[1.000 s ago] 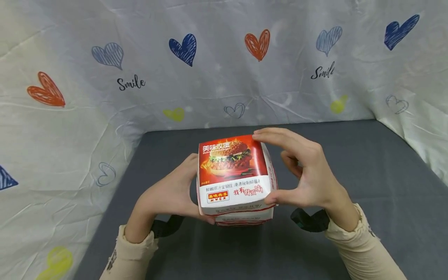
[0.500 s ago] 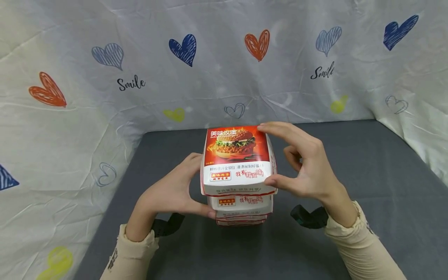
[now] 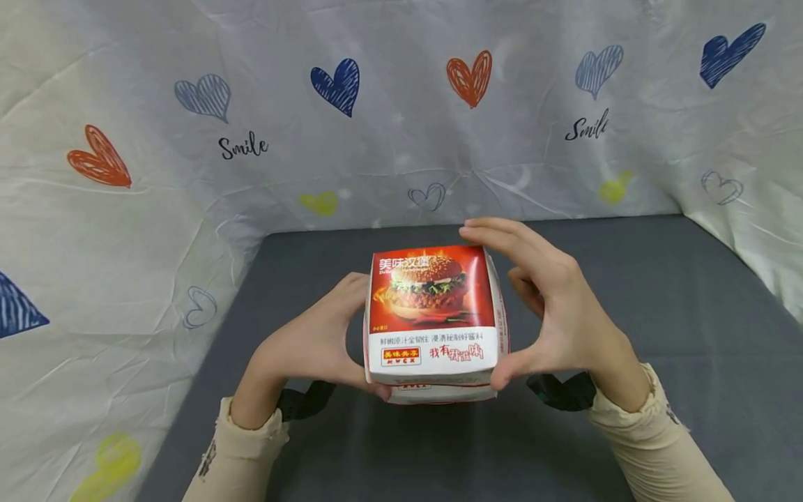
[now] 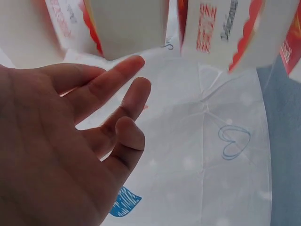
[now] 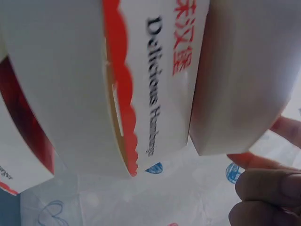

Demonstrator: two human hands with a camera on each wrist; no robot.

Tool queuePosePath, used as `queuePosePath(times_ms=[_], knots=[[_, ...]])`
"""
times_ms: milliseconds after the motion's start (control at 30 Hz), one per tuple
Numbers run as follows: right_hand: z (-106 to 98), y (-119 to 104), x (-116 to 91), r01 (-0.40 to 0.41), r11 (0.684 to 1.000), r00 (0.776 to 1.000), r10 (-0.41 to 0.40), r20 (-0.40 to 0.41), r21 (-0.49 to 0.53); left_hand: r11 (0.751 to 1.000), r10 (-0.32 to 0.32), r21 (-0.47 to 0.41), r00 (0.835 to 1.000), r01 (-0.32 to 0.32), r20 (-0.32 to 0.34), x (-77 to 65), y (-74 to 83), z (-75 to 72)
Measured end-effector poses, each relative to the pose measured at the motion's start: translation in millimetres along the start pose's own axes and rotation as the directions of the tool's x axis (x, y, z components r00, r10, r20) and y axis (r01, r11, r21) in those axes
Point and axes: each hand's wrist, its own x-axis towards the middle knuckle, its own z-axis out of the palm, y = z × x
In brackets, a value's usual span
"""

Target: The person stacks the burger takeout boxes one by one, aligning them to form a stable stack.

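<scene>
A red-and-white hamburger box (image 3: 433,314) with a burger picture faces up on a stack. Below it shows the front of a lower hamburger box (image 3: 442,395). My left hand (image 3: 314,341) holds the upper box's left side, its thumb at the lower front corner. Across from it, my right hand (image 3: 552,314) holds the right side; its thumb meets the front corner and its fingers reach past the back corner. Both wrist views show more than one box in the stack, including a middle hamburger box (image 4: 214,33) under the upper one. The boxes' contents are hidden.
The stack stands on a dark grey table (image 3: 665,348). A white cloth (image 3: 389,160) printed with hearts and "Smile" hangs behind the table and along its sides. Dark wrist straps (image 3: 307,401) sit below both hands.
The upper box first shifted back, baring more of the boxes below, then came forward over them. Both hands stay at its sides; the right fingertips now show beyond its back corner.
</scene>
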Motion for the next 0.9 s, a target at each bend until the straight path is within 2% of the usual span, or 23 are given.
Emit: queuePosePath(times_ms=[133,267,400,533,767,900], knots=[[0.2,0.0,-1.0,0.019,1.0,1.0,-0.019,0.024,0.0,0.999,0.024,-0.04,1.0,-0.024,0.017,1.8,0.1,0.7],[2.0,4.3,0.2,0.016,1.0,1.0,-0.016,0.0,-0.023,1.0,0.017,-0.002,1.0,-0.017,0.001,0.6,-0.6,0.0],[3.6,7.9,1.3,-0.012,0.999,0.999,0.01,-0.04,-0.049,0.999,-0.011,0.031,1.0,0.011,-0.01,-0.9,0.4,0.9],[4.5,10.1,0.6,-0.043,0.997,0.997,0.039,-0.06,-0.057,0.999,-0.01,0.035,1.0,0.011,-0.017,-1.5,-0.3,4.0],[2.5,10.1,1.6,-0.073,0.995,0.996,0.07,-0.049,-0.065,1.0,0.015,-0.004,0.999,-0.015,-0.04,1.6,-1.0,8.6],[-1.1,10.0,0.6,-0.097,0.992,0.994,0.094,-0.049,-0.076,1.0,0.014,0.013,0.999,-0.013,-0.039,3.8,1.2,8.2]])
